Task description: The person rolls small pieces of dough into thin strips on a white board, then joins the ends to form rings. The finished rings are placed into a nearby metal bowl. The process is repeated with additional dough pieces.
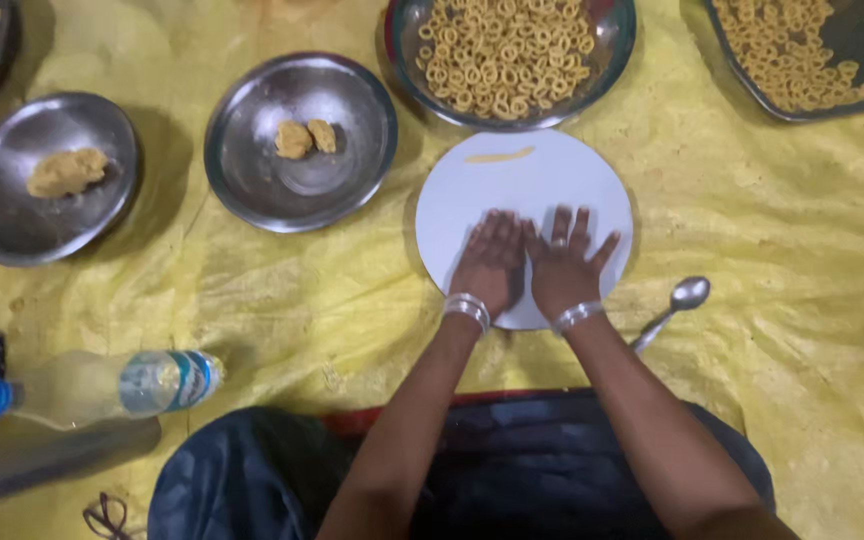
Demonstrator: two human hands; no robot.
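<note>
Flat palms — left hand (490, 262), right hand (562, 268) (touching) — mid white board (472, 190).

White round board (472, 200) lies flat under both palms.

both hands lie flat, palms down and side by side, on a round white board (472, 200): left hand (489, 263), right hand (564, 265), fingers spread. a thin yellow dough strip (499, 155) lies at the board's far edge. beyond it stands a steel bowl of small dough rings (508, 50). a metal spoon (674, 307) rests just right of the board on the yellow plastic sheet (782, 250).
</note>
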